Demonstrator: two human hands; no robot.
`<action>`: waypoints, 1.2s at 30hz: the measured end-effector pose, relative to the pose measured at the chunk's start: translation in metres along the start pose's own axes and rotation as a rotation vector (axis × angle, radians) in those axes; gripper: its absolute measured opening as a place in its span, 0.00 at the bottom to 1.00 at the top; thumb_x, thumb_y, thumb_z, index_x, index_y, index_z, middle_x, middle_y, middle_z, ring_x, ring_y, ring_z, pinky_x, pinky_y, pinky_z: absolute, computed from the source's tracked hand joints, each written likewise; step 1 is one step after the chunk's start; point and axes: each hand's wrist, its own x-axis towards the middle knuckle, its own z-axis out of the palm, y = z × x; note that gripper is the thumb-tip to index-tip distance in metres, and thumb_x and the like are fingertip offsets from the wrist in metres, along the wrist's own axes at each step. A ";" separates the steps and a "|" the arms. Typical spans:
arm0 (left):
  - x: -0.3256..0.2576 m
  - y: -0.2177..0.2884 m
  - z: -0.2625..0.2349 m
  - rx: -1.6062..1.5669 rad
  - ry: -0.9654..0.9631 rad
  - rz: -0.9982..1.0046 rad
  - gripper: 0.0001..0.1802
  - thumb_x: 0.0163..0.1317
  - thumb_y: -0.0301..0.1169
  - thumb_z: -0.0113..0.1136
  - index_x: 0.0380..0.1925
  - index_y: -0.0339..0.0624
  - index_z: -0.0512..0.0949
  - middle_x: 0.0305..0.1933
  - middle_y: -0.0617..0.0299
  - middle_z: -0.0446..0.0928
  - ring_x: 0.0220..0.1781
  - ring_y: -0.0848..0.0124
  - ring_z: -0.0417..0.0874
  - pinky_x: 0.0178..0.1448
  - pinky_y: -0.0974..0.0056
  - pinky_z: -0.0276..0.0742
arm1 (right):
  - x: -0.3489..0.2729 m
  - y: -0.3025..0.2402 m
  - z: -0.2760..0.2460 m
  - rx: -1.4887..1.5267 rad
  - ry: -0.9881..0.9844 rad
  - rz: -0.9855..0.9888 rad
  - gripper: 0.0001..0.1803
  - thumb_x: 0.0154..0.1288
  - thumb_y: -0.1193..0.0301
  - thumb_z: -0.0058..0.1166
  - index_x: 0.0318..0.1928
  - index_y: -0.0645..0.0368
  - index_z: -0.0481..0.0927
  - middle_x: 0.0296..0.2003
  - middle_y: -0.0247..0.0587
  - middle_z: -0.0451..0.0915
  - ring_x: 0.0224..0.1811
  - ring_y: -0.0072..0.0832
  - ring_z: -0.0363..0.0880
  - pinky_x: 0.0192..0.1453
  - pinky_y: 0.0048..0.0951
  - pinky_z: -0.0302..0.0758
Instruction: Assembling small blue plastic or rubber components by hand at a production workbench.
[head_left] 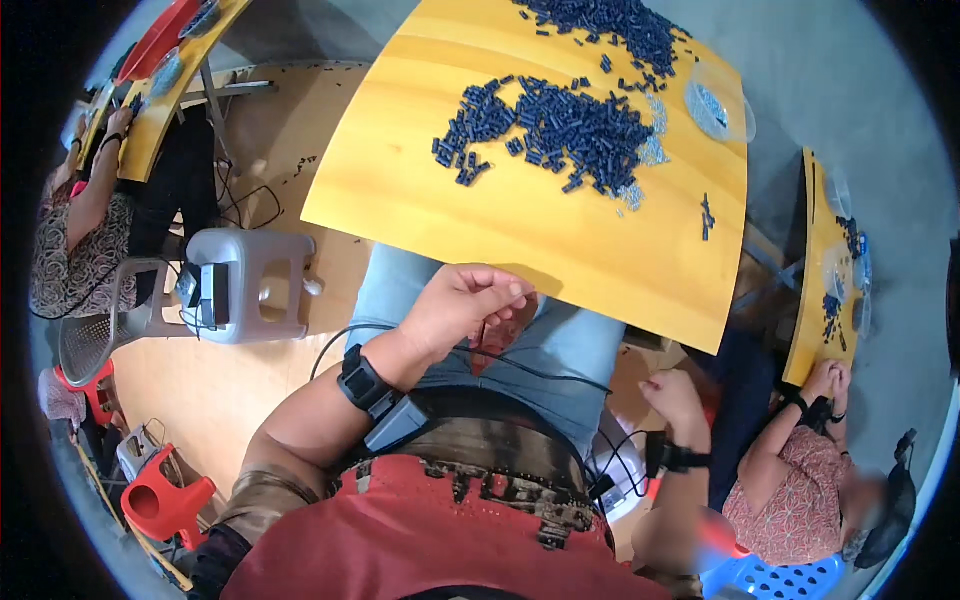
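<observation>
My left hand (478, 303) is over my lap at the table's front edge, thumb and fingertips pressed together. Whether anything small is in that pinch is hidden. To the right of my body, my right hand (676, 397) is raised with its fingers curled in; what they may hold does not show. On the yellow tabletop (560, 260) lies a spread heap of small dark blue tube-like plastic pieces (575, 130). Tiny clear or silvery pieces (653, 148) lie along the heap's right side. A short row of dark pieces (707, 217) lies apart near the right edge.
A second dark heap (625, 30) and a clear plastic bowl (708, 108) are at the table's far side. A black cable (540, 372) crosses my lap. A grey stool (250, 285) stands left. Other people sit at tables (815, 330) on both sides.
</observation>
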 end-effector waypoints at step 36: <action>0.006 0.048 -0.055 -0.238 0.132 0.097 0.12 0.63 0.33 0.57 0.41 0.35 0.79 0.32 0.65 0.79 0.27 0.79 0.77 0.27 0.74 0.75 | 0.140 -0.239 -0.147 0.180 0.801 -0.451 0.02 0.52 0.76 0.55 0.28 0.61 0.77 0.27 0.45 0.76 0.34 0.43 0.75 0.39 0.40 0.73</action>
